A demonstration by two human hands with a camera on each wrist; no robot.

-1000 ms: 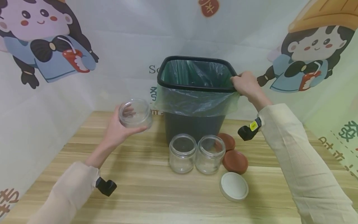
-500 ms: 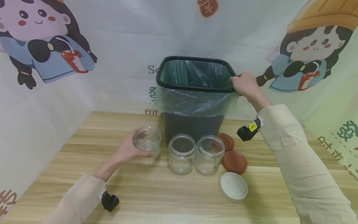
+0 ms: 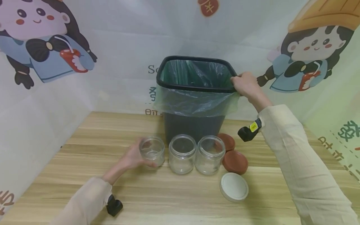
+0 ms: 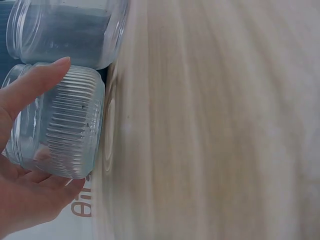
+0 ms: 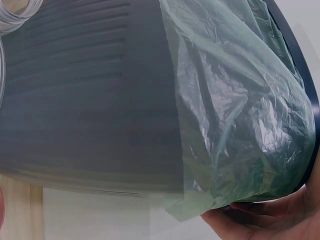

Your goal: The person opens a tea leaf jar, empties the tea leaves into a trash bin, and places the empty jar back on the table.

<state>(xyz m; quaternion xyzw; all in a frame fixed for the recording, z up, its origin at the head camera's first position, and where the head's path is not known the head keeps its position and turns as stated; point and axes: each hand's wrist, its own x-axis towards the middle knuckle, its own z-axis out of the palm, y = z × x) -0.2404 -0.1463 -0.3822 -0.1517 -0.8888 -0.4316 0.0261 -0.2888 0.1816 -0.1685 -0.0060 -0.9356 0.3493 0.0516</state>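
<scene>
My left hand (image 3: pixel 133 157) holds an open glass jar (image 3: pixel 153 154) upright, left of two similar jars. In the left wrist view the thumb lies over the ribbed side of this jar (image 4: pixel 72 120) and the fingers curve under it. Its base is at or just above the tabletop; I cannot tell whether it touches. The second glass jar (image 3: pixel 182 161) and third glass jar (image 3: pixel 209 161) stand side by side. My right hand (image 3: pixel 248 85) grips the right rim of a dark trash bin (image 3: pixel 194 126) lined with a green plastic bag (image 3: pixel 197 101). In the right wrist view its fingers (image 5: pixel 225 225) lie beneath the bag's edge.
Two reddish-brown lids (image 3: pixel 235 162) lie right of the jars, and a white lid (image 3: pixel 234 187) lies in front of them. The bin stands behind the jars on a wooden table (image 3: pixel 168 200). A printed cloth backdrop (image 3: pixel 123 62) rises behind and beside the table.
My left hand has lowered the glass jar from mid-air and moved it right, beside the other two jars. My right hand keeps its grip on the bin's rim.
</scene>
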